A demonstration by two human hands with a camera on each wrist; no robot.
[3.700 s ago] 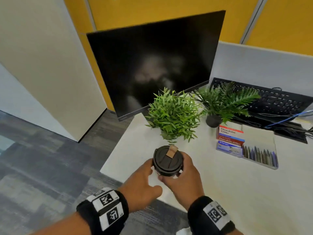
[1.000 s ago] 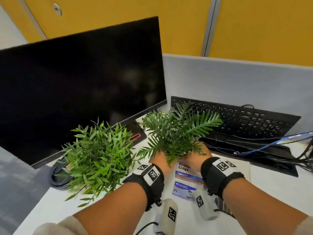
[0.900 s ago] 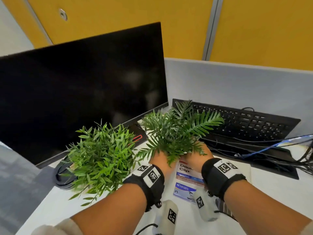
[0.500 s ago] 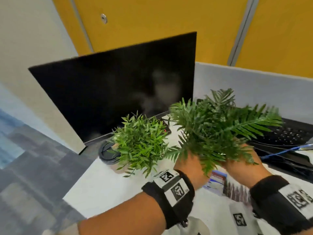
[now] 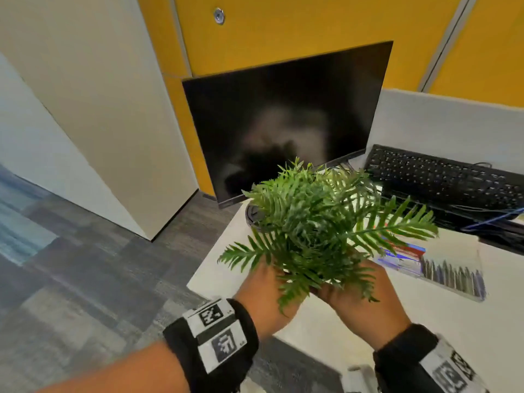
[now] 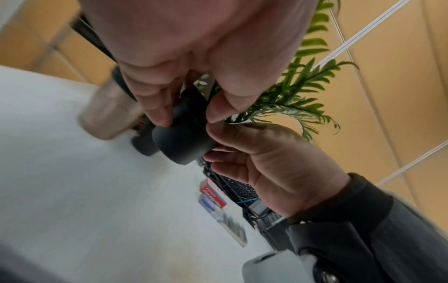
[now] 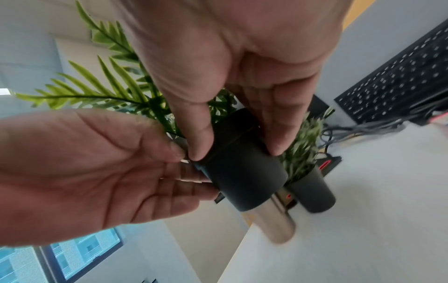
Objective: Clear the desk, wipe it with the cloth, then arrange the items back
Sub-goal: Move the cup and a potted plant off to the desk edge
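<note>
Lifted fern (image 5: 320, 222): both hands' fingers (image 7: 201, 134) apparently pinch its pot (image 7: 242, 172).

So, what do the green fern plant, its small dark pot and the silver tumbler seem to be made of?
Green fern plant: probably plastic; the fronds look uniform, stiff and slightly glossy.
Small dark pot: smooth matte, dark grey to black, plain cylinder; plastic or glazed ceramic, I cannot tell which. The left hand and right hand both grip it.
Silver tumbler: likely brushed stainless steel, judging by its soft metallic sheen; the picture is blurred.

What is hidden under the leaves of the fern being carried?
The head view shows only fronds of the fern; the wrist views show its dark pot, held by the left hand and right hand.
</note>
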